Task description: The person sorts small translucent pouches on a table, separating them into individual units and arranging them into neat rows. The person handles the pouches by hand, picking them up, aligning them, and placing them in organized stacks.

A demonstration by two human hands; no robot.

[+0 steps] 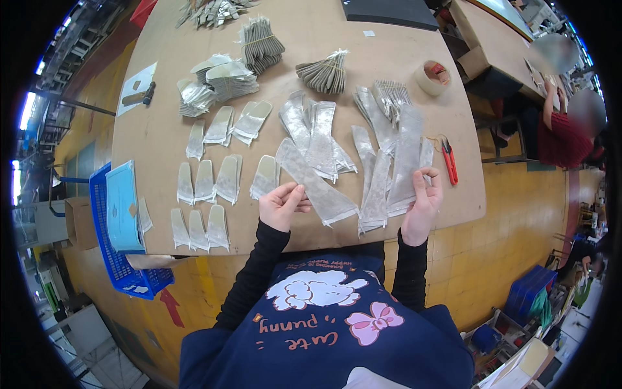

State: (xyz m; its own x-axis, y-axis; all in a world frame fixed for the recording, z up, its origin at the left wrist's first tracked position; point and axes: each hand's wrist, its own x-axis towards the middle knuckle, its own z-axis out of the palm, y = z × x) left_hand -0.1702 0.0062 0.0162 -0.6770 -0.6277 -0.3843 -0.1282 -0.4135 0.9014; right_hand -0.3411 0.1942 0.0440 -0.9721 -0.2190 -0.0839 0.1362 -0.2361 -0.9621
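Note:
My left hand [284,203] is closed in a pinch on the edge of a long silvery-grey fabric strip [316,184], which slants down toward the table's near edge. To the right, my right hand [422,202] pinches a second long grey strip [407,152] between thumb and fingers. It stands nearly lengthwise to me, over other strips. Beyond the left strip is a loose pile of strips [321,133]; more strips [372,194] lie between my hands. Just left of my left hand lies a short tapered fabric piece [264,177].
Short tapered pieces [204,181] lie in rows at left. Tied bundles [261,44] and stacks [231,79] sit farther back. Red-handled thread snips [449,162] and a tape roll [432,78] are at right. A blue basket [123,272] adjoins the table's left edge. Another person [562,136] sits at far right.

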